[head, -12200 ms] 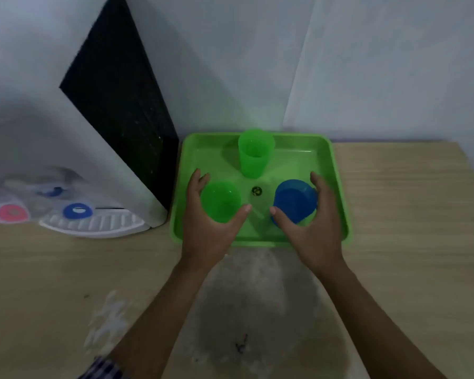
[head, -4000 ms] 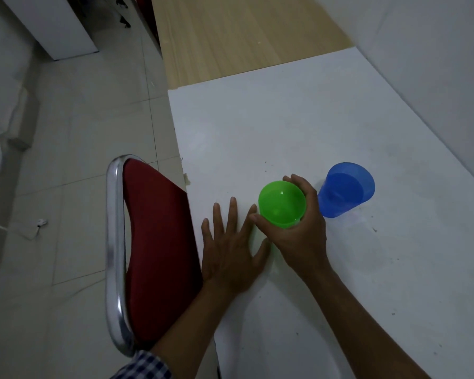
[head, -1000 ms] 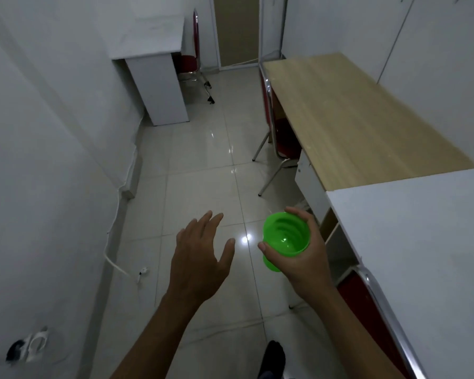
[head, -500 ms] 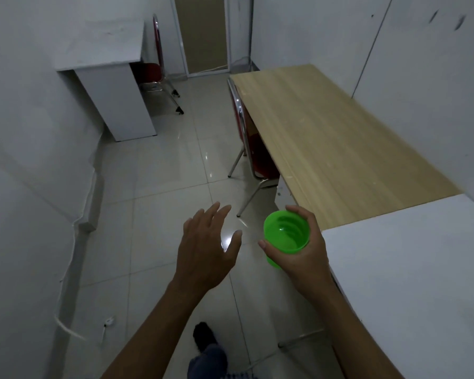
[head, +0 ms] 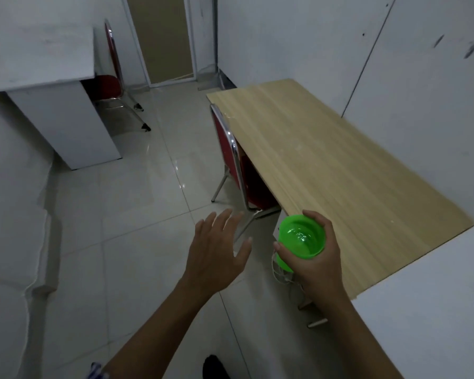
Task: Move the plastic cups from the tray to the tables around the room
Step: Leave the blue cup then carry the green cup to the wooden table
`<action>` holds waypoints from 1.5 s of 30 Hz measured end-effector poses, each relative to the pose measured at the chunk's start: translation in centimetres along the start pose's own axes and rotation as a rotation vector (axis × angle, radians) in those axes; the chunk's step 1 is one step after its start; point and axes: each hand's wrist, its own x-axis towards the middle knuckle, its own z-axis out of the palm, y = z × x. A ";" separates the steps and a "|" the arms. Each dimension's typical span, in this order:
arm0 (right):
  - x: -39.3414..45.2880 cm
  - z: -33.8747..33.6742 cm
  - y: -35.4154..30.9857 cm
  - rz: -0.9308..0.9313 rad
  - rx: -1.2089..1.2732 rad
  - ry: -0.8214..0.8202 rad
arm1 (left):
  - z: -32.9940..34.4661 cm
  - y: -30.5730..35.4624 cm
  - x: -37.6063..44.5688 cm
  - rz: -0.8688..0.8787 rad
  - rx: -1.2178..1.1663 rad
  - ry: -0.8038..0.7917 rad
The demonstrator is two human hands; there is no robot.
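Right hand (head: 316,265) is wrapped round the side wall of the small bright-green plastic cup (head: 301,242), carried upright in the air just off the near edge of the long light-wood table (head: 340,170); left hand (head: 216,251) is open and empty. The cup looks light, stiff-ish and a bit slick, so I'd stick with a gentle mid-wall grip, no squeezing.

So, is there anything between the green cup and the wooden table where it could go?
Nothing visible. The right hand holds the cup at the bare wooden table's near edge. The red chair sits farther along that edge.
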 end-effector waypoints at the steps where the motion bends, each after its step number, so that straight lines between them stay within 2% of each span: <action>1: 0.9 0.5 0.1 0.001 -0.002 0.017 | -0.1 -0.5 1.0 0.011 -0.008 -0.002; 11: 9.6 2.7 3.1 0.065 -0.014 0.063 | 1.8 -3.6 10.8 0.045 -0.024 -0.029; 23: 26.5 0.4 9.8 0.125 0.035 0.090 | 8.2 -1.6 27.8 -0.001 -0.011 -0.064; 35: 40.6 -1.5 19.4 0.141 -0.052 0.057 | 21.1 -1.9 43.5 -0.062 0.021 -0.137; 45: 45.6 0.0 28.1 0.116 -0.054 0.062 | 30.6 -4.8 51.0 -0.101 0.022 -0.165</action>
